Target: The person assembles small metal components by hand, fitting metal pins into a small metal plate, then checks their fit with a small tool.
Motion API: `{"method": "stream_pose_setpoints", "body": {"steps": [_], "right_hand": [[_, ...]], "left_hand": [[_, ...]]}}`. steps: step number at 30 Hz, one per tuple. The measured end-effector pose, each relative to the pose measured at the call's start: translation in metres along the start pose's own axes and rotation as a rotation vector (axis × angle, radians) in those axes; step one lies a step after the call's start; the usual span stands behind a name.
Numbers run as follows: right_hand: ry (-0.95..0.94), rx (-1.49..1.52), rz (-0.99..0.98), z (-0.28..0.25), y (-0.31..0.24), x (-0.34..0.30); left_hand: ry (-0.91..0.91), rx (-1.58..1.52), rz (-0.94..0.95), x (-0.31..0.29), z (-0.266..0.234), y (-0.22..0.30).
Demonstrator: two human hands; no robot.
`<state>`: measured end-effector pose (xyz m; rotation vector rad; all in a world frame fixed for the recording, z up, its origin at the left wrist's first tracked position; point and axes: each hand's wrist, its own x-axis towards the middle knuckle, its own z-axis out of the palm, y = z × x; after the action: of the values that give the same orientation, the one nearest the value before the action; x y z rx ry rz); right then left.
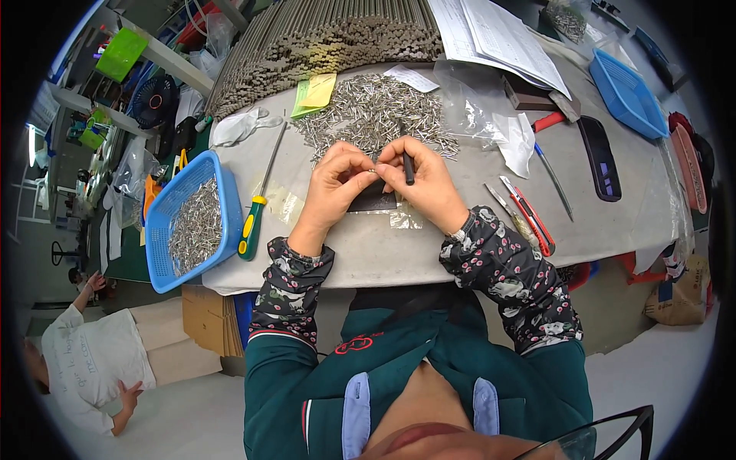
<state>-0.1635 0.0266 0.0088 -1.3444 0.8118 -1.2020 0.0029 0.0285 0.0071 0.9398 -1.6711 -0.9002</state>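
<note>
My left hand (pixel 334 186) and my right hand (pixel 424 184) meet above a small dark plate (pixel 373 201) on the cloth-covered table. Thumb and forefinger of the left hand are closed on a small metal pin (pixel 372 171), mostly hidden by the fingertips. A black pen-shaped tool (pixel 409 168) rests in the closed fingers of my right hand, whose fingertips also come up to the pin. Just beyond the hands spreads a heap of short silvery metal pins (pixel 368 107).
A blue basket (pixel 232 222) of metal pins and a yellow-green screwdriver (pixel 251 230) lie left. Long metal rods (pixel 330 34) are stacked behind. To the right are a red cutter knife (pixel 530 218), a pen (pixel 553 182), a phone (pixel 599 157) and a blue tray (pixel 630 96). Someone stands far left.
</note>
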Motion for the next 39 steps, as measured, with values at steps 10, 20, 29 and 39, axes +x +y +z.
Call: {"method": "stream_pose_setpoints", "body": {"steps": [10, 20, 29, 39], "right_hand": [[-0.047, -0.056, -0.020, -0.0049, 0.0014, -0.0003], [-0.050, -0.088, -0.022, -0.0032, -0.0010, -0.0009], [0.016, -0.080, -0.006, 0.0000, 0.0013, -0.0003], [0.020, -0.100, -0.062, 0.0034, 0.0044, -0.0014]], "left_hand": [[-0.019, 0.019, 0.006, 0.0017, 0.0018, 0.0032], [-0.011, 0.026, -0.005, 0.0004, 0.0014, 0.0009], [-0.014, 0.066, 0.017, -0.0004, 0.0002, 0.0027], [-0.028, 0.124, 0.023, -0.0018, -0.0014, 0.0081]]}}
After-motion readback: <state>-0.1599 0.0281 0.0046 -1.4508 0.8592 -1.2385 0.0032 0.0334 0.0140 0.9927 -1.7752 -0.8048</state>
